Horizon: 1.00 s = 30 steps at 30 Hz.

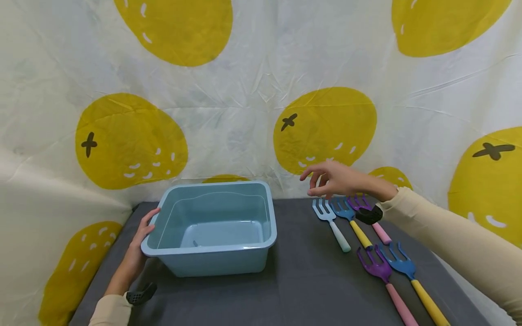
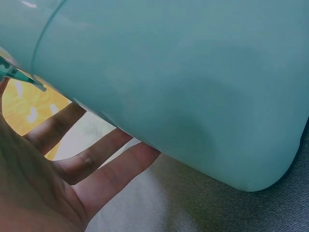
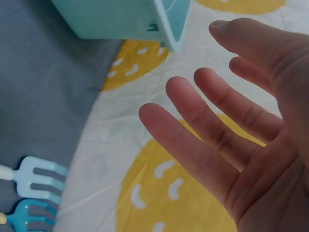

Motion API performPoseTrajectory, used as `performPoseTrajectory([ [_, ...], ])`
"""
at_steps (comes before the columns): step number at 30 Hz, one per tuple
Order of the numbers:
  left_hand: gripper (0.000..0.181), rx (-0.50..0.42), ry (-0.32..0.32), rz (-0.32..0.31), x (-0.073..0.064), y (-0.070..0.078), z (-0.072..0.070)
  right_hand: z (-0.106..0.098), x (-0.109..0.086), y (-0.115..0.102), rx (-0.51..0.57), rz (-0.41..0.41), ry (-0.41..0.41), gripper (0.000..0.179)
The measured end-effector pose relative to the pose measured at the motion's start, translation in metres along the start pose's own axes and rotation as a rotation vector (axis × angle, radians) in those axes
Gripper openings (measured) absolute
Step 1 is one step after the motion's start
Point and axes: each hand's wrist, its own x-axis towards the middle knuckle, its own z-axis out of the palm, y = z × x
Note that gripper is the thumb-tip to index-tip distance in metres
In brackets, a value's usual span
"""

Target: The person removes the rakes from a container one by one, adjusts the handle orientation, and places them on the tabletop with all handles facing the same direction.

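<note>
A light blue plastic basin (image 1: pixel 212 261) stands on the left half of the table. My left hand (image 1: pixel 136 246) touches its left side near the rim; in the left wrist view, fairly straight fingers (image 2: pixel 108 176) lie against the outer wall, and the thumb is mostly hidden. My right hand (image 1: pixel 334 179) hovers in the air with loosely bent fingers and nothing in them. Below it lies a pale blue hand fork (image 1: pixel 338 235) with a mint handle. Beside that are a blue fork (image 1: pixel 360 235) with a yellow handle and a purple fork (image 1: pixel 381 233) with a pink handle, partly covered by the wristband.
Nearer the front right, another purple fork (image 1: pixel 395 299) with a pink handle lies beside another blue fork (image 1: pixel 428 303) with a yellow handle. A dark grey cloth (image 1: pixel 310 290) covers the table. Behind hangs a white curtain (image 1: pixel 236 140) with yellow fruit shapes.
</note>
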Motion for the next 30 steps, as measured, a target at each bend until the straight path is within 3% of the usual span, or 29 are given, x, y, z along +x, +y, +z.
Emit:
performPoseTrajectory([
  [16,0.059,-0.002,0.016,0.010,0.000,0.001,-0.006,0.004,0.076,-0.048,-0.009,0.024,-0.275,0.054],
  [30,0.059,0.008,0.005,0.003,0.000,-0.003,-0.004,0.050,0.155,-0.080,-0.068,0.006,-0.544,0.070],
])
